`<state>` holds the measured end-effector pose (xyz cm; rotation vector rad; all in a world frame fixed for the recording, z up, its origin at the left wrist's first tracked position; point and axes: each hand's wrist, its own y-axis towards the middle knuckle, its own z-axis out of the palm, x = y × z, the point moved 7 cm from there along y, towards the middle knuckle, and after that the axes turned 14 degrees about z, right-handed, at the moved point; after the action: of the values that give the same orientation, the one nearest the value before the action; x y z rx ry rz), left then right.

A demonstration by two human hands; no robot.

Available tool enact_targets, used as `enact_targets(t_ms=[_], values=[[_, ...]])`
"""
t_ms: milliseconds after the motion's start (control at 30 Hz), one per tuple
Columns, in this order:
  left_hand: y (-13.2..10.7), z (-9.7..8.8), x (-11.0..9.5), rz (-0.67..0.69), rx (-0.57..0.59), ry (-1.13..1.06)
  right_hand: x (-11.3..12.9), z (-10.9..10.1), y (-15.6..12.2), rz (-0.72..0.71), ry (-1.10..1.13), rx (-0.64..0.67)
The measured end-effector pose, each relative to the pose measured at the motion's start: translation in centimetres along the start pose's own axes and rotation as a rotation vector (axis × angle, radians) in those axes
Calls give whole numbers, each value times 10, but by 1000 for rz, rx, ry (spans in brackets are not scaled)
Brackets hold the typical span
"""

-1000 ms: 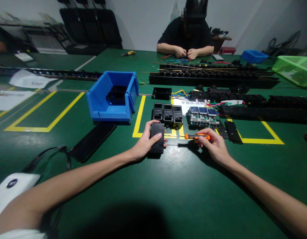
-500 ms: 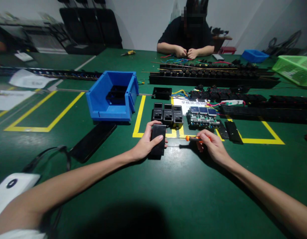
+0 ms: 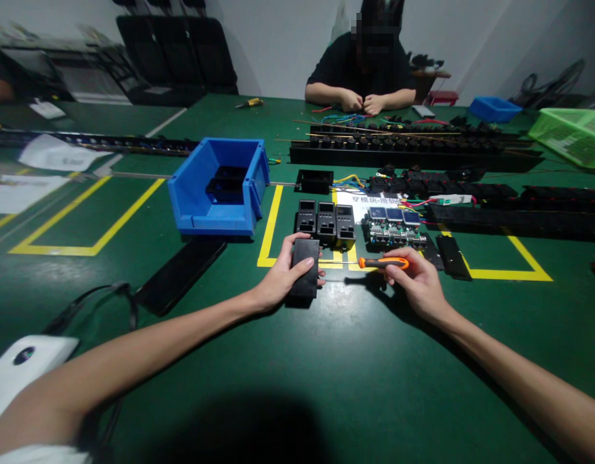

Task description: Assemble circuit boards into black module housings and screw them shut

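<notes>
The green tabletop carries long black power strips along its far right. A blue plastic bin holding dark parts sits to the far left of the hands. The left hand is clasped round a black rectangular plastic box, which stands on the tabletop near the middle. The right hand pinches an orange-handled screwdriver, held level with its thin shaft pointing left at the box.

The box is steadied from one side only. If it rocks, the tip could skid off the smooth casing toward the left thumb.

Three small black modules and a cluster of circuit boards with blue displays crowd in just beyond both hands, where a swinging handle could knock them. A flat black plate lies right of the right hand. A co-worker's hands handle wires at the far edge, well apart.
</notes>
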<state>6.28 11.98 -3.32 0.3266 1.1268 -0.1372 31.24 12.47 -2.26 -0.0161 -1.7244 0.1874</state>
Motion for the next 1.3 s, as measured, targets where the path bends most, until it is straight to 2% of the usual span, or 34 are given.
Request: enact_targets(t_ms=[200,433,633,767,867,933,1300], values=[[0,1,0,1,16,18,4,2,-1,15,-9,-8],[-1,1,-1,9,27,31,-1,1,-1,74,-1,-16],[-2,1,-1,3,31,47,-2,4,-1,94,-104,-24],[-2,2,-1,-6,24,57,4,9,-5,7,-135,52],[-1,1,-1,-17,0,24,9,7,-9,-92,-167,24],[0,0,0,-19,-10,6,8,5,-10,-109,-179,6],[-1,2,-1,-45,-15,-1,3,6,-6,7,-41,48]])
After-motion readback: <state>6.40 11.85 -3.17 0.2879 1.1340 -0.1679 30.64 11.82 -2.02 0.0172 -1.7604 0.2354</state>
